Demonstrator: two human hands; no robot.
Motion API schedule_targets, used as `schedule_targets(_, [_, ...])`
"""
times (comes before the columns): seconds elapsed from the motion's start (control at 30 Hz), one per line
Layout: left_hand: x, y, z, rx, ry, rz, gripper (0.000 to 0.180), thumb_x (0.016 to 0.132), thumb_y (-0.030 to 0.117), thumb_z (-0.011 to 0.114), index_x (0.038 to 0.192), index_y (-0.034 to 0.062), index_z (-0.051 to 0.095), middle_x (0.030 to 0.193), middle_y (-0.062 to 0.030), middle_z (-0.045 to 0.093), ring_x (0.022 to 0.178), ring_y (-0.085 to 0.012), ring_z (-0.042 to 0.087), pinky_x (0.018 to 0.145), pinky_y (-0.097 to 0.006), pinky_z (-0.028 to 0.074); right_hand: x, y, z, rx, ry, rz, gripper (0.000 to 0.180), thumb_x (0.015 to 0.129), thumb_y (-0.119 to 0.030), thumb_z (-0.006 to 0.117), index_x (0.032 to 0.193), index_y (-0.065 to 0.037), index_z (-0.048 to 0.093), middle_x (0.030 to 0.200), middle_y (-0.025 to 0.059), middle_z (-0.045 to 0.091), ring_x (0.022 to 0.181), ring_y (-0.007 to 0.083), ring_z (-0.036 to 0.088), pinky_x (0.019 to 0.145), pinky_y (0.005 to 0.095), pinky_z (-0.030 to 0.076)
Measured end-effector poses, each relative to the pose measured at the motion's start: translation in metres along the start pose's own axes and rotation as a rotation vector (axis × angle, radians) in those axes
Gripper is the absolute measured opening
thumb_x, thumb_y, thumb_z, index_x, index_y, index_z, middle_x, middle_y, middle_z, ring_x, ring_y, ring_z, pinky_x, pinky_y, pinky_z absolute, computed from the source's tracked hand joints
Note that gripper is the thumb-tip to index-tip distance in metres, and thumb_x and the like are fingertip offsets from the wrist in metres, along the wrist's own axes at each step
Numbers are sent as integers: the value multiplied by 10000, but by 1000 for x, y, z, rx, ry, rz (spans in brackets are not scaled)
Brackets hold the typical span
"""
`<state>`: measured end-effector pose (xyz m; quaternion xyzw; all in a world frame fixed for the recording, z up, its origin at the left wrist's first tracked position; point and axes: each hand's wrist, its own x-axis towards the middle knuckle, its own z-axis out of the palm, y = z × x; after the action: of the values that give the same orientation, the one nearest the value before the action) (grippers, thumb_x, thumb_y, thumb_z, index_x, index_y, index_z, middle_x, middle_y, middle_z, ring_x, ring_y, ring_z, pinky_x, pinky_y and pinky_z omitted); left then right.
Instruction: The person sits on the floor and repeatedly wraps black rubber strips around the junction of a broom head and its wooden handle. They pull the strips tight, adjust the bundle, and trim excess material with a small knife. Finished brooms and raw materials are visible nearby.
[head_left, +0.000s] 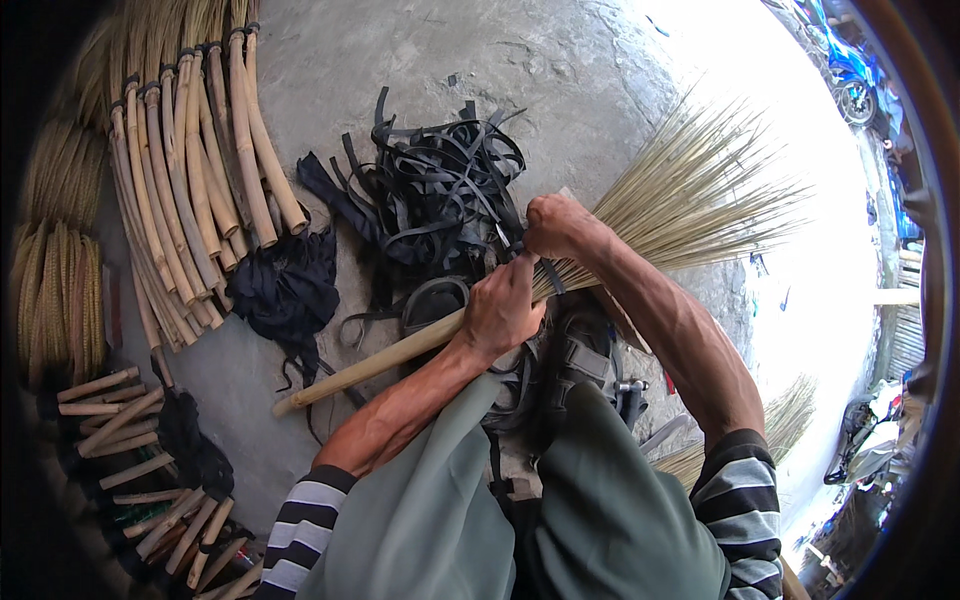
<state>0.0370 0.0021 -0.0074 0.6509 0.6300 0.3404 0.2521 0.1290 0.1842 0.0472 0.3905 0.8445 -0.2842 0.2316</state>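
A broom lies across my lap: a pale wooden handle [370,365] runs down to the left and a fan of thin tan bristles [690,200] spreads up to the right. My left hand [502,305] grips the neck of the broom where handle and bristles meet. My right hand [556,226] is closed on a narrow black strap [527,256] wound around that neck. Just behind both hands sits a tangled heap of black straps [440,190] on the concrete floor.
Finished brooms with bamboo handles [190,180] lie in a row at the left, bristle bundles [55,290] beside them. Short cut bamboo pieces [130,430] lie at lower left. A black cloth [285,285] lies by the straps. Motorbikes [850,80] stand at the far right.
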Motion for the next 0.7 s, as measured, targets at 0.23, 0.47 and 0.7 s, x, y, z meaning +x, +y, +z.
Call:
schedule_targets(0.23, [3, -2, -5, 28, 40, 126, 808, 789, 79, 921, 1508, 37, 555, 1168, -205, 745, 1049, -461, 757, 917, -551, 623, 14, 1, -3, 94, -40, 77, 312, 833, -182, 757, 1043, 32, 844, 1052, 270, 826, 1043, 440, 820, 884, 499, 662])
schedule_targets(0.47, [14, 5, -13, 122, -164, -19, 816, 840, 147, 876, 1554, 84, 486, 1162, -230, 749, 1049, -497, 756, 898, -598, 613, 23, 10, -1, 116, 14, 74, 300, 833, -182, 732, 990, 53, 833, 1070, 321, 802, 1033, 473, 811, 868, 527, 652])
schedule_targets(0.7, [22, 7, -16, -154, -275, -118, 675, 872, 140, 768, 1478, 106, 473, 1212, -311, 747, 1072, -602, 720, 897, -676, 593, -104, 28, 2, 460, 665, -119, 274, 1079, -233, 704, 1111, 35, 750, 1068, 211, 742, 973, 392, 741, 879, 499, 594])
